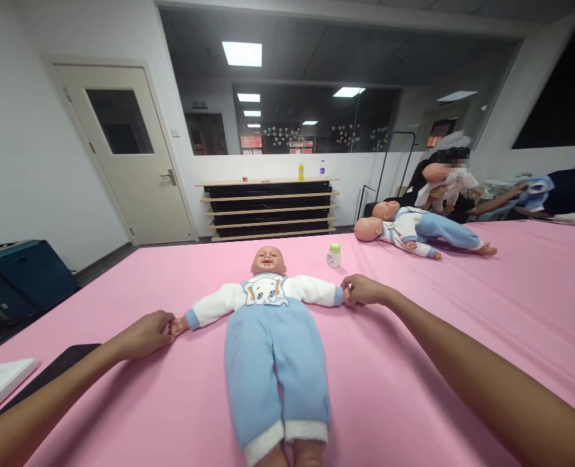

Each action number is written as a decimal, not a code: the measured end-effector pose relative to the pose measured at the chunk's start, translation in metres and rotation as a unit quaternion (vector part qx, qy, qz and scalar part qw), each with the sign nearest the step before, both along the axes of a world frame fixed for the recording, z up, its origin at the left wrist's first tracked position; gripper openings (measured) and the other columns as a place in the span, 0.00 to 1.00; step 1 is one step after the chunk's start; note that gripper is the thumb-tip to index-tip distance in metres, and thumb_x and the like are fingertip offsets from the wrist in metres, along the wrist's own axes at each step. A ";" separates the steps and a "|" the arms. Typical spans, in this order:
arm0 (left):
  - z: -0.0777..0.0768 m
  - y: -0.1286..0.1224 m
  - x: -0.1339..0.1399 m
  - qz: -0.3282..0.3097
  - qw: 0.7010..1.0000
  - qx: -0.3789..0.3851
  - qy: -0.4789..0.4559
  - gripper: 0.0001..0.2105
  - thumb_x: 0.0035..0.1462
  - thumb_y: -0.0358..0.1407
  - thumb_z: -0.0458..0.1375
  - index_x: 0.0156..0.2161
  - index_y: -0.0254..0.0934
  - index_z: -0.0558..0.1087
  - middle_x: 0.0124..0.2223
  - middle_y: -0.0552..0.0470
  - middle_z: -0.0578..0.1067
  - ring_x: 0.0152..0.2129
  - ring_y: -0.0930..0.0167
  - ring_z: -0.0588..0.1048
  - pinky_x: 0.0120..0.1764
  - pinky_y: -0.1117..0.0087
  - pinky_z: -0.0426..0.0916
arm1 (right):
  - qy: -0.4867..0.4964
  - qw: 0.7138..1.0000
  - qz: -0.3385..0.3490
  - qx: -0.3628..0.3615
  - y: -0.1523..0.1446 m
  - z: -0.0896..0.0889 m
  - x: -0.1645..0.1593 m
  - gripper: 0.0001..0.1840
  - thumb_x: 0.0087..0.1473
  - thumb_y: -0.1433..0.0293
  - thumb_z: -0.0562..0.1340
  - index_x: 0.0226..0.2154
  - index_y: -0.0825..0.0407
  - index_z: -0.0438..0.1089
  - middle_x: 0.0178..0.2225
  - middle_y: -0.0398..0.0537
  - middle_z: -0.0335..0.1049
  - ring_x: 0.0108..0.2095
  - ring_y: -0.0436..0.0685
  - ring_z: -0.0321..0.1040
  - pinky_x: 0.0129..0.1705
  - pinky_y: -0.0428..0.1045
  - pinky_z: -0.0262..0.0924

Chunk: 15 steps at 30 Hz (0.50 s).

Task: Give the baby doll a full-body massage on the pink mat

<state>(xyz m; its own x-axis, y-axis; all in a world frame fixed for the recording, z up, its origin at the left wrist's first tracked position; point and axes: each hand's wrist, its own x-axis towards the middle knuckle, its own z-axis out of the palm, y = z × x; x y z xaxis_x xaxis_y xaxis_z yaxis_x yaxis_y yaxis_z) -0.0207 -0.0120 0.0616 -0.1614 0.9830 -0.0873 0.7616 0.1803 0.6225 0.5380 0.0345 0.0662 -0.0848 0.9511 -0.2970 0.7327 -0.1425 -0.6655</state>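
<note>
Centrally, the doll (268, 318) is laid between the left hand (150, 334) and right hand (365, 290) on the bench (389, 383), held at either arm's end by nearly closed fingers, its long axis set across the line joining them.

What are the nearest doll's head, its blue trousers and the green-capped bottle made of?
Doll's head: probably vinyl or similar plastic, smooth, slightly glossy from its highlights.
Blue trousers: likely fleece or another soft cloth, matt, gently creased.
Bottle: apparently plastic, with an opaque whitish body.
</note>
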 end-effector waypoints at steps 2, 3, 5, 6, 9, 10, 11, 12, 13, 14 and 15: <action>0.000 0.001 -0.003 -0.019 0.997 -0.043 -0.058 0.07 0.32 0.35 0.61 0.21 0.39 0.67 0.23 0.53 0.72 0.24 0.62 0.73 0.28 0.68 0.65 | 0.041 0.999 -0.021 -0.020 -0.002 0.004 0.000 0.28 0.36 0.81 0.64 0.45 0.57 0.70 0.24 0.45 0.72 0.22 0.49 0.65 0.25 0.43 0.56; 0.001 0.002 -0.005 -0.024 0.993 -0.057 -0.098 0.08 0.32 0.34 0.62 0.22 0.39 0.68 0.23 0.53 0.72 0.24 0.63 0.73 0.28 0.68 0.66 | 0.063 0.997 -0.035 -0.026 -0.004 0.006 0.001 0.30 0.37 0.80 0.64 0.48 0.57 0.69 0.24 0.45 0.71 0.21 0.49 0.65 0.24 0.43 0.56; 0.002 0.006 -0.009 -0.037 0.977 -0.080 -0.193 0.11 0.32 0.33 0.66 0.26 0.37 0.72 0.25 0.51 0.75 0.24 0.63 0.75 0.28 0.66 0.69 | 0.106 0.992 -0.067 -0.030 -0.008 0.010 0.001 0.31 0.41 0.77 0.65 0.51 0.57 0.66 0.24 0.45 0.70 0.20 0.47 0.63 0.23 0.43 0.55; 0.003 0.008 -0.011 -0.037 0.965 -0.085 -0.244 0.13 0.32 0.32 0.67 0.28 0.36 0.73 0.28 0.48 0.76 0.25 0.62 0.76 0.29 0.65 0.71 | 0.126 0.988 -0.085 -0.030 -0.010 0.011 0.002 0.29 0.43 0.76 0.65 0.51 0.57 0.66 0.24 0.44 0.69 0.20 0.46 0.62 0.23 0.43 0.54; 0.004 0.014 -0.010 0.004 0.924 -0.072 -0.376 0.16 0.34 0.30 0.70 0.34 0.32 0.75 0.36 0.42 0.79 0.32 0.60 0.79 0.35 0.62 0.76 | 0.176 0.973 -0.147 -0.018 -0.010 0.011 -0.001 0.17 0.47 0.73 0.67 0.42 0.58 0.69 0.22 0.43 0.66 0.20 0.46 0.61 0.21 0.42 0.54; 0.004 0.017 -0.008 0.029 0.911 -0.057 -0.406 0.16 0.35 0.29 0.70 0.34 0.31 0.76 0.37 0.41 0.79 0.33 0.60 0.79 0.36 0.62 0.77 | 0.189 0.967 -0.171 -0.010 -0.009 0.009 -0.003 0.14 0.48 0.72 0.67 0.39 0.59 0.69 0.22 0.43 0.65 0.19 0.45 0.60 0.21 0.42 0.54; 0.002 0.019 -0.005 0.056 0.900 -0.038 -0.430 0.15 0.36 0.28 0.69 0.34 0.30 0.76 0.37 0.41 0.79 0.33 0.60 0.79 0.36 0.62 0.77 | 0.201 0.960 -0.196 -0.001 -0.007 0.008 -0.005 0.11 0.50 0.71 0.67 0.36 0.59 0.69 0.21 0.43 0.64 0.19 0.45 0.60 0.21 0.42 0.55; 0.000 0.022 -0.002 0.083 0.891 -0.018 -0.446 0.13 0.38 0.26 0.68 0.33 0.29 0.76 0.36 0.41 0.79 0.32 0.61 0.79 0.35 0.62 0.78 | 0.212 0.952 -0.222 0.009 -0.003 0.005 -0.008 0.09 0.52 0.70 0.66 0.35 0.59 0.68 0.22 0.42 0.64 0.19 0.45 0.60 0.21 0.42 0.55; -0.004 0.026 0.002 0.109 0.883 0.003 -0.457 0.11 0.39 0.25 0.67 0.33 0.29 0.76 0.34 0.41 0.79 0.31 0.62 0.79 0.34 0.63 0.78 | 0.221 0.944 -0.245 0.018 0.000 0.003 -0.011 0.09 0.55 0.70 0.65 0.35 0.59 0.68 0.22 0.42 0.63 0.20 0.44 0.60 0.22 0.41 0.56; -0.008 0.029 0.006 0.134 0.876 0.024 -0.463 0.09 0.40 0.24 0.66 0.32 0.28 0.75 0.33 0.43 0.79 0.29 0.64 0.79 0.33 0.65 0.78 | 0.230 0.936 -0.265 0.025 0.004 0.001 -0.014 0.08 0.57 0.69 0.63 0.35 0.59 0.67 0.23 0.41 0.64 0.20 0.44 0.60 0.22 0.41 0.57; -0.012 0.033 0.010 0.157 0.870 0.042 -0.465 0.08 0.42 0.24 0.64 0.32 0.28 0.75 0.31 0.44 0.78 0.27 0.66 0.78 0.31 0.67 0.77 | 0.237 0.930 -0.280 0.030 0.007 -0.002 -0.018 0.09 0.60 0.68 0.61 0.37 0.59 0.67 0.25 0.41 0.64 0.21 0.44 0.60 0.23 0.41 0.59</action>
